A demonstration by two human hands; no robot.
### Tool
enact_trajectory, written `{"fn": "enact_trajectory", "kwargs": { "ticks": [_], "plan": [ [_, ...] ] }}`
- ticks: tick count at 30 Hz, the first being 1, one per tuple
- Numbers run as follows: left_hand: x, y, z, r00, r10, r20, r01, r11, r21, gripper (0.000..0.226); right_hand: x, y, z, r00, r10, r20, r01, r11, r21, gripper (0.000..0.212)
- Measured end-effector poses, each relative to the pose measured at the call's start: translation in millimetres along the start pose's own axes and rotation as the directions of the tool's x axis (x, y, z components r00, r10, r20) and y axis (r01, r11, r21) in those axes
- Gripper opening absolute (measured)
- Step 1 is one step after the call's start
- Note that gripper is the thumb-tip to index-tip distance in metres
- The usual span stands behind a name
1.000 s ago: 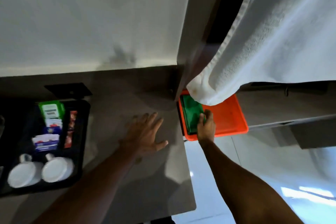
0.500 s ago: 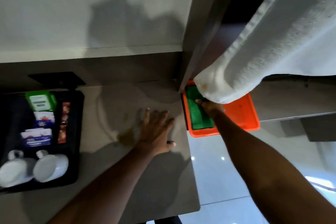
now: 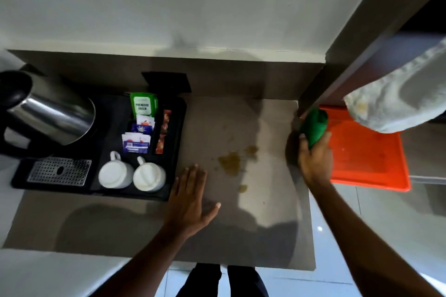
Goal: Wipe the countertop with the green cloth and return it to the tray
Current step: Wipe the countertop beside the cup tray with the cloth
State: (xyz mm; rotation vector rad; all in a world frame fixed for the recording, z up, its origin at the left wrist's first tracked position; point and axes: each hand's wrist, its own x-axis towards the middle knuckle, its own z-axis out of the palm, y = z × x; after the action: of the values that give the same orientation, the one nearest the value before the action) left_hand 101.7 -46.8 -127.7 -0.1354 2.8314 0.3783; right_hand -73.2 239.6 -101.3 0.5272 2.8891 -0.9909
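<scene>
Grey countertop (image 3: 253, 219) under a pale wall, brownish spill (image 3: 230, 164) near the middle. My right hand (image 3: 315, 164) grips the green cloth (image 3: 313, 128) at the counter's right edge, over the gap between the counter and the orange tray (image 3: 371, 166). Fingers closed round the cloth's lower end, thumb on its left side, the other fingers wrapped over the right; the bunched roll sticks out above the fist. Long axis runs roughly away from me, tilted a bit right, free end pointing toward the wall and the dark cabinet post (image 3: 337, 75). Cannot tell if the cloth touches the tray rim. My left hand (image 3: 190, 202) lies flat on the counter, fingers together and straight, thumb splayed right, just beside the black tray (image 3: 178, 142) with two white cups (image 3: 131, 175), sachets (image 3: 140, 128) and a steel kettle (image 3: 48, 118). White towel (image 3: 398, 103) hangs over the orange tray's far corner.
</scene>
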Motion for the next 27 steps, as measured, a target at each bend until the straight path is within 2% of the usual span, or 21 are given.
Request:
{"fn": "enact_trajectory", "kwargs": {
  "ticks": [2,5,7,11,14,18,21,23,25,27],
  "plan": [
    [-11.1,-3.6,8.2,1.0,0.012,0.019,-0.013,1.0,0.015,0.095,-26.2,-25.0,26.5,0.992,-0.081,0.097,0.089,0.992,-0.09,0.066],
    [-23.7,-10.1,20.0,0.999,0.053,-0.005,-0.053,0.998,0.017,0.089,-58.6,-49.7,65.8,0.919,-0.149,0.366,0.261,0.924,-0.278,0.073],
    [-28.7,-16.3,27.5,0.996,0.086,-0.036,-0.086,0.996,0.01,0.087,-74.5,-50.8,82.8,0.887,-0.161,0.433,0.336,0.869,-0.364,0.078],
    [-30.8,-23.1,34.9,0.989,0.131,-0.065,-0.131,0.991,-0.002,0.085,-78.8,-41.7,81.9,0.892,-0.12,0.436,0.321,0.847,-0.424,0.083],
    [-30.3,-24.3,35.5,0.985,0.144,-0.097,-0.15,0.987,-0.057,0.082,-72.3,-41.9,85.3,0.896,-0.097,0.434,0.297,0.857,-0.422,0.072],
    [-31.5,-26.9,40.3,0.984,0.137,-0.114,-0.151,0.981,-0.12,0.086,-53.6,-69.3,114.9,0.94,-0.098,0.327,0.238,0.874,-0.423,0.058],
    [-24.6,-30.8,43.8,0.979,0.151,-0.141,-0.17,0.976,-0.138,0.089,-25.7,-104.7,148.9,0.919,-0.154,0.362,0.307,0.856,-0.417,0.057],
    [-22.6,-33.4,44.5,0.978,0.143,-0.154,-0.164,0.977,-0.133,0.09,-37.7,-117.6,165.4,0.889,-0.23,0.396,0.4,0.81,-0.429,0.057],
    [-25.9,-33.4,42.6,0.982,0.126,-0.139,-0.143,0.983,-0.116,0.09,-73.0,-103.8,162.8,0.835,-0.317,0.45,0.51,0.753,-0.415,0.056],
    [-28.1,-30.3,40.4,0.983,0.127,-0.129,-0.143,0.983,-0.117,0.09,-98.5,-68.6,137.6,0.82,-0.348,0.454,0.544,0.723,-0.427,0.055]
  ]
}}
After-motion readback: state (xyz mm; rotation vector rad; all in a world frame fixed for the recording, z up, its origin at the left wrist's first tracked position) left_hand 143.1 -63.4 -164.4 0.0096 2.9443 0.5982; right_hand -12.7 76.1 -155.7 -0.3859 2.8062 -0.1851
